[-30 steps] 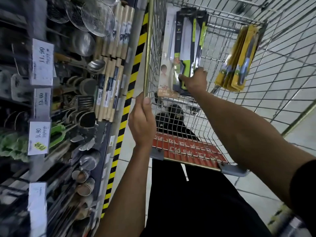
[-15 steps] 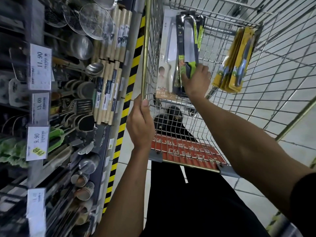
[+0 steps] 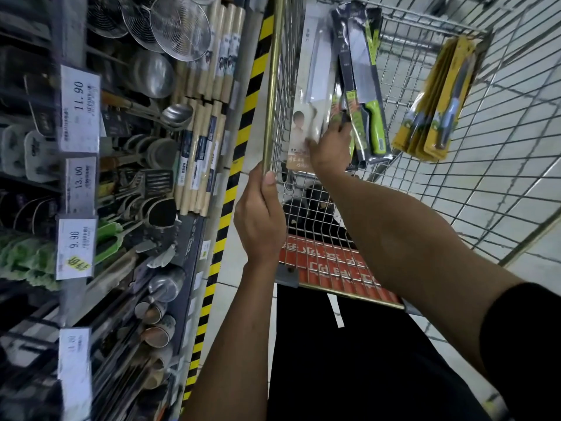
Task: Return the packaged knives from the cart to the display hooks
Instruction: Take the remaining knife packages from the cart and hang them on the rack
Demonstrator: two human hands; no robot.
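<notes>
Right hand [image 3: 329, 147]: shifted left, now apparently pinching white knife pack [image 3: 312, 74] beside 1 green-handled pack [image 3: 362, 86]. Left hand [image 3: 258, 220]: gripping gold cart rim [image 3: 274, 86].

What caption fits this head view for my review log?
Right hand grips packaged knives standing in the cart while left hand holds the cart rim, beside a utensil display.

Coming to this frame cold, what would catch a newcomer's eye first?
The right hand is inside the wire cart, at upright knife packs, one with a bright green handle. The left hand grips the cart's left rim. A stack of yellow knife packs leans at its right side; utensil shelves crowd the left.
</notes>
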